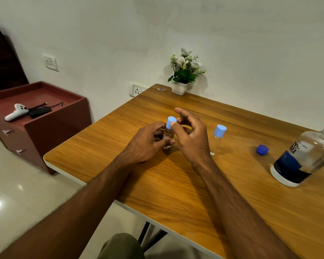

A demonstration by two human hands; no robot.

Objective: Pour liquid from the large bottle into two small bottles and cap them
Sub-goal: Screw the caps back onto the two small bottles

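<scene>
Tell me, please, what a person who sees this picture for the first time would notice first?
The eye goes first to the two hands at the table's middle: the left hand holds a small bottle while the right hand pinches its light blue cap. A second capped small bottle stands right of them. At the far right stands the large bottle, open, its dark blue cap lying beside it.

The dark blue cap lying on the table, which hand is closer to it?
Right. The right hand is at the light blue cap of a small bottle, left of the dark blue cap. The left hand grips that bottle from its far side, farther away.
</scene>
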